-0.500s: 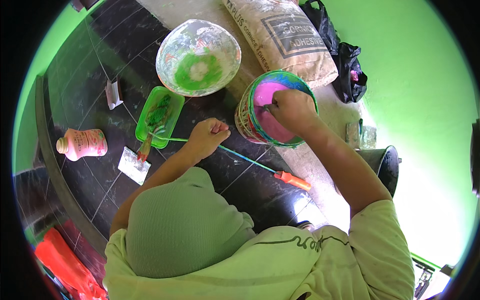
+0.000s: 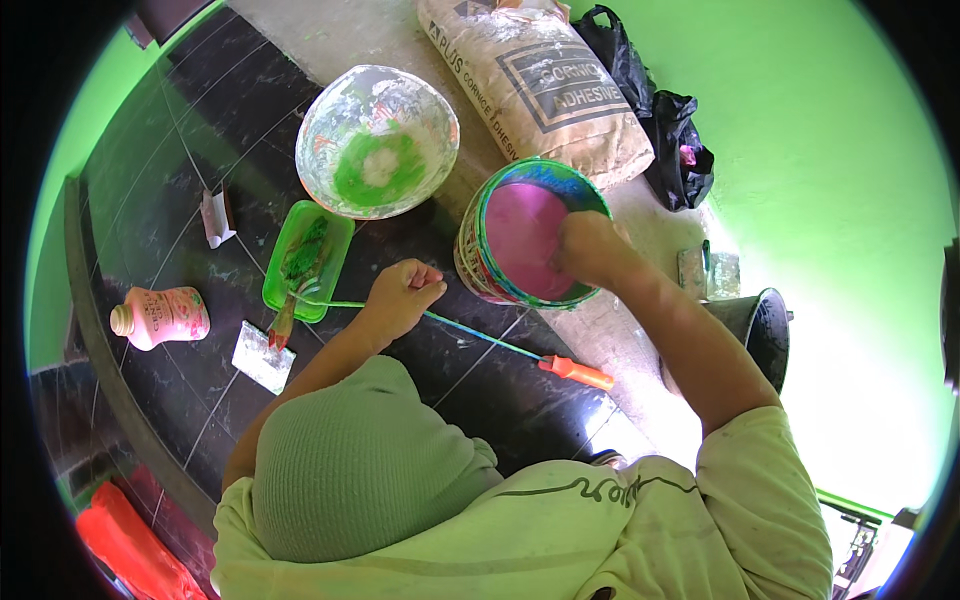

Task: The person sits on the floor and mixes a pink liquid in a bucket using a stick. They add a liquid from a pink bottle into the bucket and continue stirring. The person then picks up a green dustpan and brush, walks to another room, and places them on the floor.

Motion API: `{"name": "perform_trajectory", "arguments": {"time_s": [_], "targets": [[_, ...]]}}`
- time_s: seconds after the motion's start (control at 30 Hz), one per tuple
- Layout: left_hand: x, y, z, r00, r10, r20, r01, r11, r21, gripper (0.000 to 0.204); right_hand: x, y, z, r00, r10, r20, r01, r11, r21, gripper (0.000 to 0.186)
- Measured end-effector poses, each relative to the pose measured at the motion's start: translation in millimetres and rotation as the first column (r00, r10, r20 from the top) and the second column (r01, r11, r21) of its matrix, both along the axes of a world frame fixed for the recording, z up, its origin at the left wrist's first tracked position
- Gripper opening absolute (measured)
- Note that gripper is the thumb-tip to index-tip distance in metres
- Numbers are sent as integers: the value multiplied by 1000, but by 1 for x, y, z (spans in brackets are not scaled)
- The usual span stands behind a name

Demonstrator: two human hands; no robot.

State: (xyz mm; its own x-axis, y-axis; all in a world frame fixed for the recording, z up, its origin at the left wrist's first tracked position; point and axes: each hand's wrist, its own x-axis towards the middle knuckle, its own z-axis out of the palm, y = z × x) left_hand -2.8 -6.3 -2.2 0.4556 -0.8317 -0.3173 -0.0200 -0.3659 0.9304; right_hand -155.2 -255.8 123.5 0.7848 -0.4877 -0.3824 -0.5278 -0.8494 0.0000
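Observation:
My right hand (image 2: 597, 250) is closed over the right side of a paint-smeared bucket (image 2: 473, 250) of pink paint (image 2: 525, 232). Whatever it grips is hidden behind the fingers. To the left of the bucket, my left hand (image 2: 398, 302) hovers with curled fingers and the thumb close to them; nothing shows in it. Beneath that hand passes the thin rod of a paint roller with an orange handle (image 2: 577, 373). The rod runs into a green tray (image 2: 340, 248) holding a green-stained roller head. A paintbrush (image 2: 283, 322) leans over the tray's near edge.
A paint-stained bowl (image 2: 425, 180) stands behind the bucket, beside a large paper sack (image 2: 560, 95) and black plastic bags (image 2: 680, 150). At left are a pink bottle (image 2: 165, 317) and a white-smeared plate (image 2: 263, 357). A dark bucket (image 2: 762, 335) lies near the green wall.
My right hand has shifted towards the right side of the bucket; the short dark piece that showed by its fingers is now hidden. My left hand stays nearly in place. The view has shifted slightly.

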Motion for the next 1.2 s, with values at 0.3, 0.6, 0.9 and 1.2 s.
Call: {"name": "perform_trajectory", "arguments": {"time_s": [0.3, 0.6, 0.9, 1.2], "targets": [[-4, -2, -3, 999, -2, -35, 1, 999, -32, 21, 18, 28, 9, 991, 24, 134, -34, 996, 78, 23], [-8, 0, 7, 995, 34, -96, -34, 999, 1, 23, 22, 2, -14, 977, 148, 153, -110, 966, -233, 22], [-3, 0, 7, 997, 0, -76, 1, 1000, 17, 23, 1, -2, -1, 999, 34, 24, -34, 999, 21, 26], [-7, -4, 2, 992, 43, -117, -42, 999, 13, 24, 20, 10, -5, 959, 109, 263, -106, 994, -24, 28]]}}
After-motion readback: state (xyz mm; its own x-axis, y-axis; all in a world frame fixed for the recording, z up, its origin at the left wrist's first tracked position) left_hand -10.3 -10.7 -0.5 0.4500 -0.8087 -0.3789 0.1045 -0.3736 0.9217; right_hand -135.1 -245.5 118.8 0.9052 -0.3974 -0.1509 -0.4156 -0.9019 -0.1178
